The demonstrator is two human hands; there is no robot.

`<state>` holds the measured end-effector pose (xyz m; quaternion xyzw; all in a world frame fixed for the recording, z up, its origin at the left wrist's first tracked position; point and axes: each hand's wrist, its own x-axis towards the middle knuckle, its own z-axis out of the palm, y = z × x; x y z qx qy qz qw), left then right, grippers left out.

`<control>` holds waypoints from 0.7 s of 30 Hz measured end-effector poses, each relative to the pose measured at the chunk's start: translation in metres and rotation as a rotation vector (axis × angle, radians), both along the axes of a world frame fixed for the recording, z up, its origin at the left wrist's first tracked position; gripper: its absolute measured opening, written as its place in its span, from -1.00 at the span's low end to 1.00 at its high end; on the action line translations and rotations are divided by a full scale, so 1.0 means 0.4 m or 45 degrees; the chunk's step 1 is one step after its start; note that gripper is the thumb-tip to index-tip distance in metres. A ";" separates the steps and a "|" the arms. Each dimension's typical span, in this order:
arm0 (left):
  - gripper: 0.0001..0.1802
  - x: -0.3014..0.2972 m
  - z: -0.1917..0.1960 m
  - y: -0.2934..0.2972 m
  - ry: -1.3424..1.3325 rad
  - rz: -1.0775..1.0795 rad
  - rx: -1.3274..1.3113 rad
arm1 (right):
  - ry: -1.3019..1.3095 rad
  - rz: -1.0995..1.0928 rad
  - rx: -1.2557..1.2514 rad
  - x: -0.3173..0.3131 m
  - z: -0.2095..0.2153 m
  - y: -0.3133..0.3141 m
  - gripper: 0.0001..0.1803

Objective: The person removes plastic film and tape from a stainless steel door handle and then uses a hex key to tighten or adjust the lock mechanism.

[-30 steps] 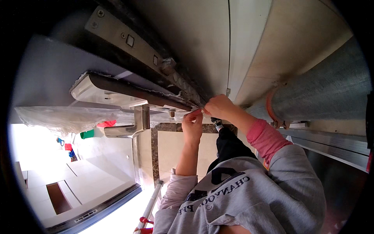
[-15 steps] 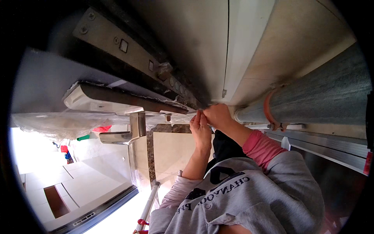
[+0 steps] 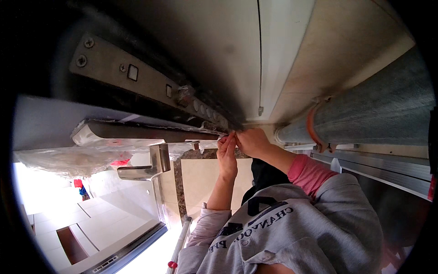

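A door seen edge-on carries a metal lock plate [image 3: 102,59] with screws, square cut-outs and a row of round bolts. A shiny door handle [image 3: 145,171] juts from the long escutcheon [image 3: 109,133] below it. At the lower end of the lock edge, my left hand [image 3: 227,157] has thumb and fingers pinched together. Right beside it my right hand [image 3: 252,141] is closed, back of the hand showing, fingers curled toward the door edge. The two hands almost touch at the fingertips. Whatever lies between the fingers is too small or hidden to make out.
A thick grey pipe [image 3: 374,116] with an orange clamp [image 3: 314,130] runs along the right. Aluminium rails [image 3: 378,171] lie below it. Clear plastic film [image 3: 59,160] hangs along the door. A metal pole [image 3: 179,244] stands left of my body.
The door edge and lock plate appear further left and lower in the picture. Both hands have shifted slightly left and down with them, keeping their closed grip.
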<state>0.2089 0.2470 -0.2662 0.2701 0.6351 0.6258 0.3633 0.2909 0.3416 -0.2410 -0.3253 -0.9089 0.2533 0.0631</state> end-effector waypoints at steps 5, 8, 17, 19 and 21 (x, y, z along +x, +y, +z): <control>-0.72 0.074 0.046 0.041 -0.185 -0.423 0.007 | 0.175 0.204 -0.343 0.086 0.041 0.038 -0.78; -0.70 0.178 0.038 0.086 -0.434 -0.275 0.050 | -0.329 0.218 -0.399 0.144 0.041 0.100 -0.70; -0.77 0.029 0.007 -0.080 0.371 0.315 -0.227 | -0.226 0.176 -0.130 0.001 0.061 0.084 -0.44; -0.77 0.016 0.011 -0.076 0.366 0.362 -0.196 | -0.267 0.219 -0.035 -0.034 0.076 0.085 -0.43; -0.79 0.010 0.020 -0.062 0.421 0.346 -0.179 | -0.189 0.213 0.028 -0.057 0.053 0.083 -0.40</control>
